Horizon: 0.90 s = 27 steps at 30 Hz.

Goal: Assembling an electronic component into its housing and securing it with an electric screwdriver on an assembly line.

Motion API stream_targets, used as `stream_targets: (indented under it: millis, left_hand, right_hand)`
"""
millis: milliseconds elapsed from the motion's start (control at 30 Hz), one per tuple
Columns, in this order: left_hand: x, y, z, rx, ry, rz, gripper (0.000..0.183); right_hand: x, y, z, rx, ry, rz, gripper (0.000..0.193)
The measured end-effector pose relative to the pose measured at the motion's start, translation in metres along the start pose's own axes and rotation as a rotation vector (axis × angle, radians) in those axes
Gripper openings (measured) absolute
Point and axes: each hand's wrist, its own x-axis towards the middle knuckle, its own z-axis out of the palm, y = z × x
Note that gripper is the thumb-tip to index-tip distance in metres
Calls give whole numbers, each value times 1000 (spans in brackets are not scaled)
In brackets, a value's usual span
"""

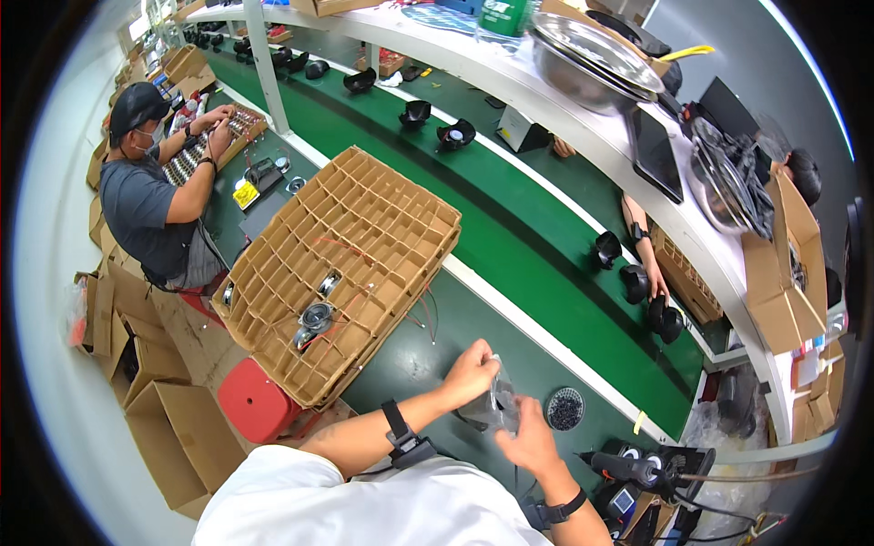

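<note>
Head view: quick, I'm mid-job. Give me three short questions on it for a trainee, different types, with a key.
1. What do the left hand and right hand both hold?
A) A red stool
B) A clear plastic bag
C) A pair of pliers

2. True or false: the round dish of small black pieces stands to the right of the bag.

3. Fill in: the divided cardboard tray stands to the person's ____, and the conveyor belt beyond is ____ in colour.

Key: 1. B; 2. True; 3. left, green.
</note>
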Motion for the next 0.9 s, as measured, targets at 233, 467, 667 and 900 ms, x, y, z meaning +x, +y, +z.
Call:
stream_targets:
  millis: [233, 467, 667, 900]
  left_hand:
    - [-15, 17, 0, 81, -66, 30, 24]
    - [20, 5, -49, -115, 313, 310, 20]
    - [47, -86, -82, 275, 454, 389, 23]
    - [37, -83, -77, 433, 485, 382, 15]
  right_hand:
    - [36, 18, 35, -317, -143, 62, 48]
    - [72, 29, 8, -75, -93, 20, 19]
    - [206, -7, -43, 155, -1, 187, 24]
    - [468, 37, -70, -93, 258, -223, 41]
